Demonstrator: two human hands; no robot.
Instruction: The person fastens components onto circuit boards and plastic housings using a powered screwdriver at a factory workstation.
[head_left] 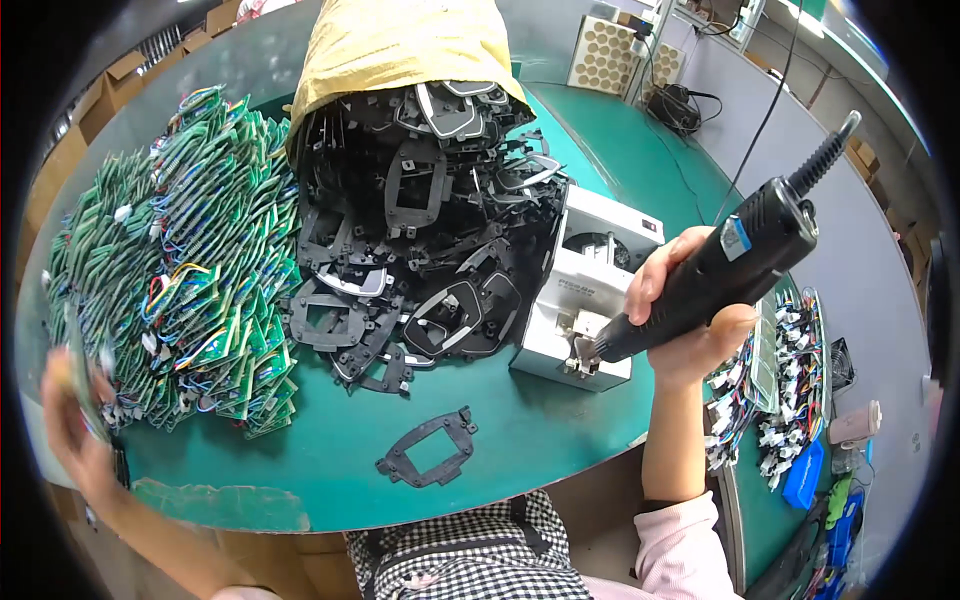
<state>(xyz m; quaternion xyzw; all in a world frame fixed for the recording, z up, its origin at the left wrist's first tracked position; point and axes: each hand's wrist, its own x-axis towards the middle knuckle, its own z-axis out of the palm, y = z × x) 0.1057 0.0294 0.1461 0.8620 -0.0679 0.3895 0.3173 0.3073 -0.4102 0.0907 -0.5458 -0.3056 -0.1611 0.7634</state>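
My right hand (680, 310) grips a black electric screwdriver (735, 260), its tip pointing down-left at the front of a white screw feeder box (590, 290). My left hand (70, 420), blurred at the far left edge, holds a green circuit board (82, 375) beside a big heap of green circuit boards with coloured wires (180, 270). A single black plastic frame (428, 448) lies flat on the green table (540, 430) in front of me, between both hands.
A pile of black plastic frames (420, 240) spills from a yellow sack (400, 50) at the back centre. More wired boards (775, 380) lie to the right. Cardboard boxes (110, 90) stand at the far left, perforated white panels (605, 55) at the back.
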